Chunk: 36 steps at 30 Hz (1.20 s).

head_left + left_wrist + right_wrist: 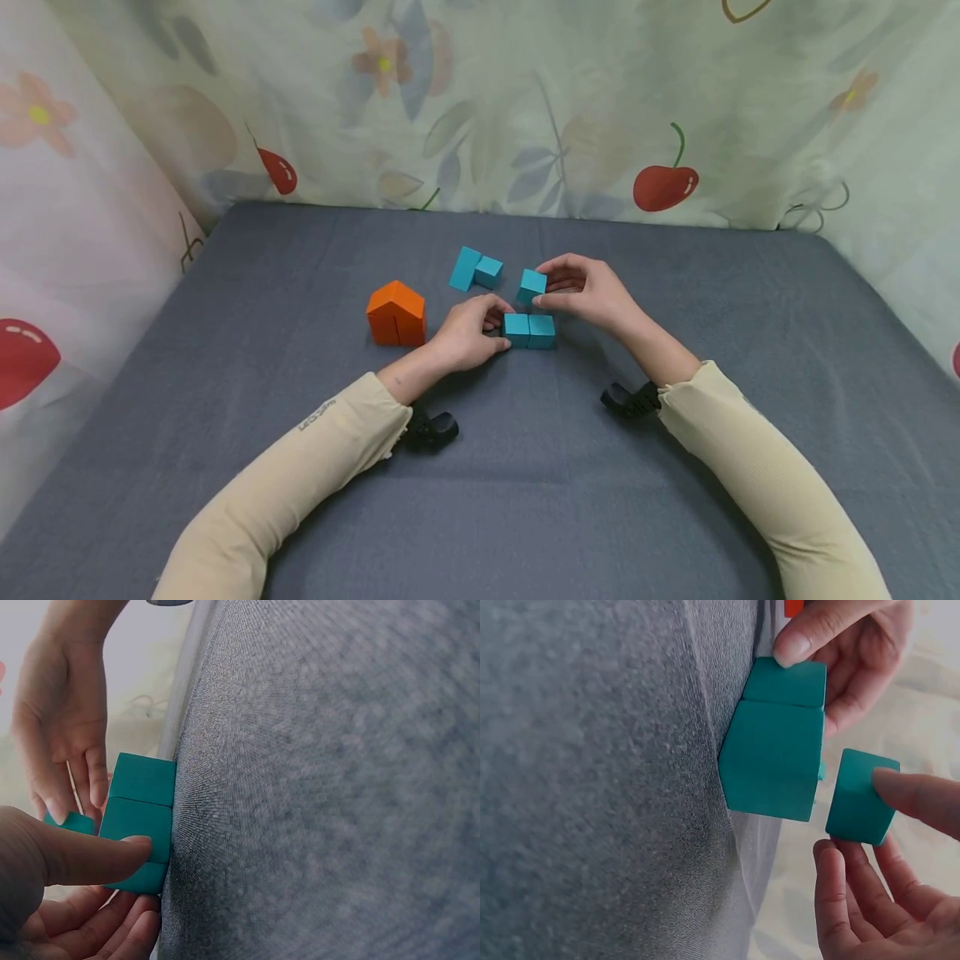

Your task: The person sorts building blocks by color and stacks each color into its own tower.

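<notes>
Left hand (471, 332) is resting on the grey fabric-covered table (525, 483), its thumb and fingers curling round the left end of a pair of teal wooden cubes (529, 330) that are sitting side by side, touching, on the cloth. In the left wrist view the thumb (90, 855) is pressing flat on the pair's near face, with the other fingers cupping from below.

Right hand (588, 292) is pinching a single teal wooden cube (532, 286) between thumb and fingertips, holding it tilted just behind and above the pair. The right wrist view shows this cube (860, 796) close beside the pair (775, 746), a narrow gap between them, not touching.

Two more teal wooden blocks (475, 270), touching each other, are lying farther back on the table. An orange wooden house-shaped block (396, 313) is standing upright to the left of the left hand, near it but apart. Floral cherry-print curtain (525, 108) is hanging behind the table.
</notes>
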Tool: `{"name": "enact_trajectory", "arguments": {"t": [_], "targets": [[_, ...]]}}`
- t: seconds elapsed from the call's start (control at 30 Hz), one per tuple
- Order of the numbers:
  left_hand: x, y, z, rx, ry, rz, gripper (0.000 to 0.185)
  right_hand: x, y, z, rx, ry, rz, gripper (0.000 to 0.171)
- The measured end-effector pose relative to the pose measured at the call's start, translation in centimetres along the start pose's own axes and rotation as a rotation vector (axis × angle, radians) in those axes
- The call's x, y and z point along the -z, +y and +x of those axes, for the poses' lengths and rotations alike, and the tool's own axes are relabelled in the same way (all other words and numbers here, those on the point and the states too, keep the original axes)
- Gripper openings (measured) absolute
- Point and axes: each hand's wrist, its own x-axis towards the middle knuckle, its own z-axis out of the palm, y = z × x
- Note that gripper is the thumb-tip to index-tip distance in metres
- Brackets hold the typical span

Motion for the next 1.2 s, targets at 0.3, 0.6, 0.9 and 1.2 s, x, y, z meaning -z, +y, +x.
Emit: {"name": "enact_trajectory", "arguments": {"t": [0.3, 0.6, 0.9, 1.2], "targets": [[0.17, 0.06, 0.06, -0.007, -0.018, 0.001, 0.042, -0.05, -0.25, -0.90, 0.070, -0.068, -0.030, 0.042], [0.10, 0.06, 0.09, -0.003, -0.013, 0.003, 0.044, -0.28, 0.18, -0.94, 0.121, -0.130, -0.067, 0.041], [0.16, -0.07, 0.11, -0.002, -0.013, -0.005, 0.044, -0.50, 0.13, -1.03, 0.163, -0.166, -0.088, 0.038], [0.29, -0.02, 0.07, -0.005, -0.017, -0.009, 0.044, -0.65, 0.08, -1.06, 0.170, -0.184, -0.068, 0.038]]}}
